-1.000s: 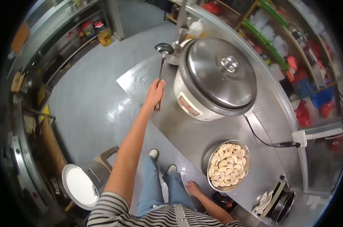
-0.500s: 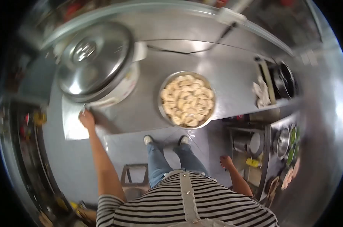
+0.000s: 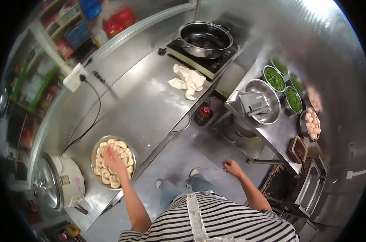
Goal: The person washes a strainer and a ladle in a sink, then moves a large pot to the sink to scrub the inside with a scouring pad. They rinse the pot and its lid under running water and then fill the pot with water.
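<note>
A round metal pan of dumplings [image 3: 128, 155] sits near the front edge of the steel counter. Over the dumplings [image 3: 104, 172] is my left hand [image 3: 115, 162], slightly blurred, with its fingers stretched out and nothing seen in them. My right hand [image 3: 232, 167] hangs above the floor to the right of my legs, away from the counter. Its fingers are curled in with nothing showing between them. Left of the pan stands a large white rice cooker [image 3: 73, 181] with its metal lid [image 3: 47, 181] on.
A black pot [image 3: 206, 40] stands on an induction cooker [image 3: 203, 64] at the counter's far end, beside a crumpled white cloth [image 3: 187, 80]. On the right-hand table are a metal bowl [image 3: 273, 101], chopped greens [image 3: 274, 78] and a bowl of eggs [image 3: 312, 123]. A cord [image 3: 98, 109] crosses the counter.
My view has turned to the right, so the pan and rice cooker appear farther left. My left hand has gone from beside the cooker to over the dumplings. My right hand still hangs low.
</note>
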